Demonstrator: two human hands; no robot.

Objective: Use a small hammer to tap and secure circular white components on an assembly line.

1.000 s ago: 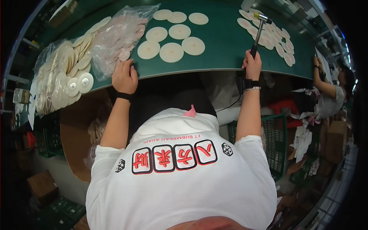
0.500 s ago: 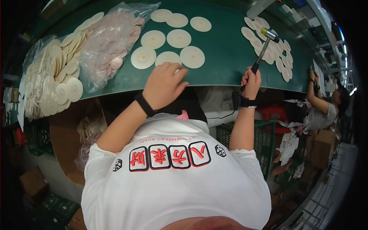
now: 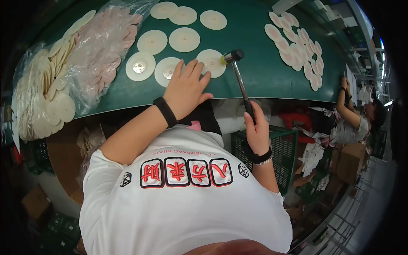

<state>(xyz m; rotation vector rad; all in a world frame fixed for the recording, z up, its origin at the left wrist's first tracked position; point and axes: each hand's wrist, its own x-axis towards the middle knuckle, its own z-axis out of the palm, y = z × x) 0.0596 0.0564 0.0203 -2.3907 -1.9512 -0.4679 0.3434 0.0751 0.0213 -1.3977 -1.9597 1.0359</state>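
Note:
My right hand [image 3: 257, 131] grips the black handle of a small mallet [image 3: 241, 83]. The mallet's yellow-green face is at the right edge of a cream disc [image 3: 213, 71] in the front row; whether it touches the disc I cannot tell. My left hand [image 3: 185, 92] lies with fingers stretched, its tips at that disc's left side and over the edge of the middle front disc [image 3: 162, 76]. Silvery round metal plates show on the middle disc and on the left front disc [image 3: 135, 75]. More cream discs [image 3: 185, 39] lie behind, with faint centre marks.
Clear plastic bags of cream discs [image 3: 46, 93] and pinkish discs [image 3: 100, 51] fill the table's left. A loose pile of discs [image 3: 297, 46] lies at the right of the green table [image 3: 255, 46]. Green crates [image 3: 278, 148] stand below the edge. Another person [image 3: 352, 119] works at far right.
The mallet has swung down and left from upright to the right front disc. My left hand has shifted slightly with its fingers extended. The view has moved, shifting the discs leftward.

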